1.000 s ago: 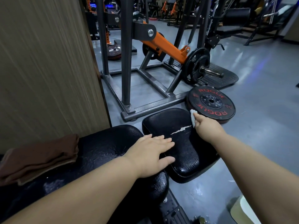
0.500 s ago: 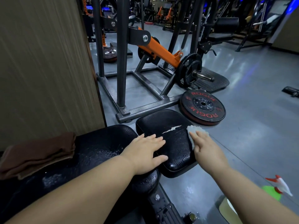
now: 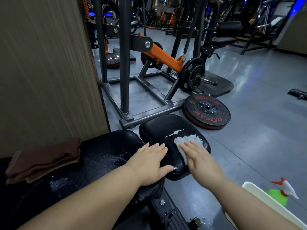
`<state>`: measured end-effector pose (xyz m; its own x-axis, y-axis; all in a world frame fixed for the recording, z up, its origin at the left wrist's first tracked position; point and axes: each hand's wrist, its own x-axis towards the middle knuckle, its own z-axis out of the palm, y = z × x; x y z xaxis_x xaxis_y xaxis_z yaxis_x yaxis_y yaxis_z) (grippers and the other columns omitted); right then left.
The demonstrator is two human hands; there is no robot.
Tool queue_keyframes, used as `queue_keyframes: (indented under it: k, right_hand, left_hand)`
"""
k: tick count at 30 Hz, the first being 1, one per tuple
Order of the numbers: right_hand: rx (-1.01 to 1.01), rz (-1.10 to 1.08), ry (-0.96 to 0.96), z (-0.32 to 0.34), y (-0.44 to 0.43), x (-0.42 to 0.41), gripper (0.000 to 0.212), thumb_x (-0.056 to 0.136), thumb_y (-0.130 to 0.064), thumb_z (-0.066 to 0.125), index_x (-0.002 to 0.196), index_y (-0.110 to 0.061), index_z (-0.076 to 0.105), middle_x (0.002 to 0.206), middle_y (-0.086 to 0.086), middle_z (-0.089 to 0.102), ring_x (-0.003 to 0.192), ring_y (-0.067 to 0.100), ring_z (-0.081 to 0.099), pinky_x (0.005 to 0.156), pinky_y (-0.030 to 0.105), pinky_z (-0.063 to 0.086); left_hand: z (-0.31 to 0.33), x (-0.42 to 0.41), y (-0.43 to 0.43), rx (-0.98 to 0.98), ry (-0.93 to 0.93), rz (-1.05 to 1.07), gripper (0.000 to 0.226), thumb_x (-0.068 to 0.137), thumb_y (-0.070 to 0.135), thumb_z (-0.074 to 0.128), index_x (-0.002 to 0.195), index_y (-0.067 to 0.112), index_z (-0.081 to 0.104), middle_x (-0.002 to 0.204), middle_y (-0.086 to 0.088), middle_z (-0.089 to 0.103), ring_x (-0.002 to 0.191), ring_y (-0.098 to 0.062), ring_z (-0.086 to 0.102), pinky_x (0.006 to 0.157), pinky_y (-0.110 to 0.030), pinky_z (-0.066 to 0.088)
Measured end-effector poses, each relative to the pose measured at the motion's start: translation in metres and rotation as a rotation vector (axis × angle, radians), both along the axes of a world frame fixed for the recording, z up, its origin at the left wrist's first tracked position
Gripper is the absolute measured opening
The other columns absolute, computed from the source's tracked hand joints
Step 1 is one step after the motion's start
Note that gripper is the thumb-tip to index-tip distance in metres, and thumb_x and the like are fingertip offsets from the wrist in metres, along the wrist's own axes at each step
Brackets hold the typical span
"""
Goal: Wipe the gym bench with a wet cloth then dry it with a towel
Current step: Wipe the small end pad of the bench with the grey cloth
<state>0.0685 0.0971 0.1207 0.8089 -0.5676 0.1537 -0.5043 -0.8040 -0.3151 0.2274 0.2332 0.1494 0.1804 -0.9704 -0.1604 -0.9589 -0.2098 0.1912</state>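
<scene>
The fingers (image 3: pixel 187 146) of the right hand (image 3: pixel 201 161) lie straight and slightly spread, clasping nothing. They press flat on a white fluffy cloth (image 3: pixel 191 140), which sits crumpled on the right half of the small black padded seat (image 3: pixel 159 128) of the bench. The cloth pokes out ahead of the fingertips and along the palm's inner edge. It looks soft, limp and light, and it will likely bunch and slide under a flat palm, so even downward pressure suits it better than a pinch.

Just beside the cloth runs a pale jagged tear (image 3: pixel 174 132) in the seat's covering. Its edges could catch the fibres or lift further, so it seems safer to wipe along the tear than across it.

The left hand (image 3: pixel 149 161) is also open, fingers (image 3: pixel 159 146) straight. It rests across the gap between the seat and the long black padded back section (image 3: pixel 106 151), bracing. That pad shows beads of water and looks slick, firm underneath with some give.

On the pad's far left lies a folded brown towel (image 3: pixel 44 158), untouched and well apart from both hands. It looks thick and dry, and is probably best lifted by its stacked fold. A green spray bottle with a red-and-white nozzle (image 3: pixel 284 190) stands at the lower right.
</scene>
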Motion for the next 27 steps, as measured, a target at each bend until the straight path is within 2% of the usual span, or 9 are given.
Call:
queue_keyframes:
  k: [3, 6, 8, 10, 12, 14, 17, 20, 27]
  right_hand:
    - [-0.011, -0.116, 0.014, 0.002, -0.026, 0.014, 0.046, 0.098, -0.014, 0.039, 0.144, -0.022, 0.043, 0.152, 0.000, 0.037, 0.144, 0.018, 0.025, 0.114, 0.021, 0.011]
    - [-0.046, -0.176, 0.062, 0.009, -0.036, 0.028, 0.048, 0.097, -0.011, 0.036, 0.144, -0.017, 0.041, 0.145, 0.001, 0.043, 0.136, 0.021, 0.030, 0.107, 0.029, 0.027]
    - [-0.053, -0.171, 0.086, 0.010, -0.031, 0.032, 0.049, 0.095, -0.012, 0.035, 0.144, -0.018, 0.040, 0.144, 0.001, 0.043, 0.133, 0.022, 0.031, 0.104, 0.030, 0.030]
    - [-0.032, -0.097, 0.097, 0.008, -0.016, 0.029, 0.052, 0.093, -0.020, 0.030, 0.144, -0.018, 0.042, 0.148, 0.004, 0.042, 0.137, 0.024, 0.033, 0.110, 0.029, 0.026]
    - [-0.035, 0.033, 0.059, 0.005, 0.005, 0.018, 0.058, 0.087, -0.024, 0.025, 0.136, -0.015, 0.053, 0.141, 0.007, 0.051, 0.132, 0.030, 0.044, 0.109, 0.031, 0.029]
    - [-0.068, 0.119, 0.025, 0.002, 0.021, 0.005, 0.049, 0.087, -0.017, 0.036, 0.130, -0.013, 0.060, 0.134, 0.005, 0.058, 0.125, 0.029, 0.052, 0.105, 0.033, 0.030]
    - [-0.041, 0.150, 0.061, 0.006, 0.028, -0.007, 0.052, 0.092, -0.022, 0.033, 0.142, -0.023, 0.046, 0.147, -0.011, 0.039, 0.139, 0.012, 0.032, 0.112, 0.024, 0.014]
    - [-0.022, 0.185, 0.097, 0.008, 0.019, 0.002, 0.050, 0.098, -0.026, 0.025, 0.148, -0.029, 0.033, 0.154, -0.014, 0.024, 0.146, 0.009, 0.014, 0.112, 0.015, -0.001]
    - [-0.013, 0.280, 0.217, 0.022, 0.004, 0.063, 0.051, 0.101, -0.012, 0.032, 0.151, -0.021, 0.025, 0.158, -0.002, 0.022, 0.147, 0.018, 0.013, 0.116, 0.026, 0.013]
  left_hand:
    - [-0.001, 0.000, 0.000, 0.000, 0.009, 0.003, 0.073, 0.098, 0.059, 0.033, 0.156, 0.019, 0.013, 0.163, 0.004, 0.007, 0.149, -0.011, 0.003, 0.122, -0.032, -0.002]
    - [-0.001, 0.002, 0.001, 0.004, 0.020, 0.000, 0.072, 0.098, 0.058, 0.033, 0.156, 0.020, 0.012, 0.163, 0.006, 0.006, 0.149, -0.010, 0.002, 0.122, -0.034, -0.002]
    - [-0.002, 0.004, 0.003, -0.002, 0.026, -0.002, 0.072, 0.098, 0.058, 0.034, 0.156, 0.021, 0.012, 0.163, 0.007, 0.005, 0.149, -0.009, 0.001, 0.122, -0.034, -0.002]
    - [-0.005, 0.004, 0.004, -0.008, 0.025, -0.005, 0.073, 0.097, 0.058, 0.035, 0.156, 0.022, 0.011, 0.163, 0.007, 0.005, 0.149, -0.009, 0.001, 0.122, -0.035, -0.002]
    - [-0.006, 0.004, 0.004, -0.010, 0.021, -0.011, 0.075, 0.096, 0.061, 0.036, 0.156, 0.022, 0.011, 0.163, 0.007, 0.005, 0.149, -0.008, 0.001, 0.122, -0.035, -0.003]
    - [-0.004, 0.003, 0.004, -0.004, 0.029, -0.014, 0.079, 0.094, 0.064, 0.036, 0.156, 0.021, 0.010, 0.163, 0.006, 0.004, 0.149, -0.009, 0.000, 0.122, -0.034, -0.004]
    - [0.000, 0.000, 0.004, 0.011, 0.042, -0.022, 0.083, 0.093, 0.065, 0.036, 0.156, 0.019, 0.008, 0.163, 0.004, 0.003, 0.149, -0.010, -0.001, 0.121, -0.034, -0.005]
    - [0.002, -0.002, 0.009, 0.002, 0.040, -0.014, 0.082, 0.094, 0.064, 0.035, 0.156, 0.017, 0.009, 0.163, 0.002, 0.003, 0.149, -0.011, -0.001, 0.121, -0.033, -0.006]
    - [0.004, -0.009, 0.020, 0.040, 0.021, -0.015, 0.092, 0.091, 0.070, 0.035, 0.156, 0.012, 0.007, 0.163, -0.001, 0.002, 0.150, -0.015, -0.004, 0.120, -0.033, -0.009]
